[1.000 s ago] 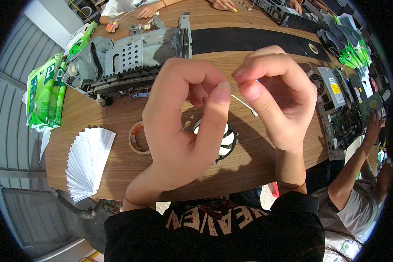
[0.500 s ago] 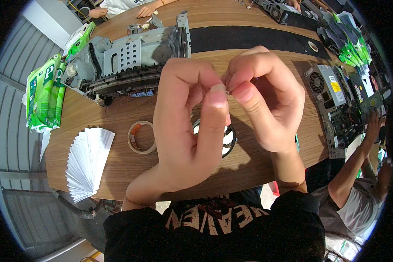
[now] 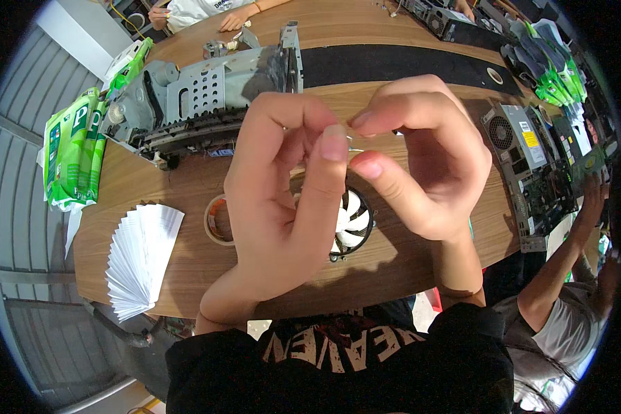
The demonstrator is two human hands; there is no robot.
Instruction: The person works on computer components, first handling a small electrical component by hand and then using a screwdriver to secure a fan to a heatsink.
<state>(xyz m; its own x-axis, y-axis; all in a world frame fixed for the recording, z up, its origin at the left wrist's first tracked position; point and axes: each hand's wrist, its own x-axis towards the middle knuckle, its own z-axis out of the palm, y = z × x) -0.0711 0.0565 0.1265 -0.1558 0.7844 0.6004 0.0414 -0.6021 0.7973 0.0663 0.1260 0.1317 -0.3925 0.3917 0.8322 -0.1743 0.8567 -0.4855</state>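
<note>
My left hand [image 3: 283, 186] is raised above the table, thumb and forefinger pinched together. A thin pale strand [image 3: 354, 146] sticks out from that pinch toward the right; it is too small to name. Facing it, my right hand [image 3: 435, 159] is curled with a gap between thumb tip and forefinger, and no held thing shows there. Beneath the hands lies a round fan [image 3: 352, 224] with white blades and a black rim, partly hidden by my left hand. A tape roll [image 3: 214, 233] lies left of it, also partly covered.
A metal chassis [image 3: 193, 86] with punched holes stands at the back left. Green packs [image 3: 79, 152] and fanned white papers [image 3: 145, 255] are at the left. An opened computer [image 3: 521, 165] sits at the right near a co-worker's arm [image 3: 566, 241]. Another person's hands [image 3: 238, 19] rest across the table.
My fingertips have parted: the left hand has shifted left and the right thumb and forefinger have spread. More of the fan shows and less of the tape roll.
</note>
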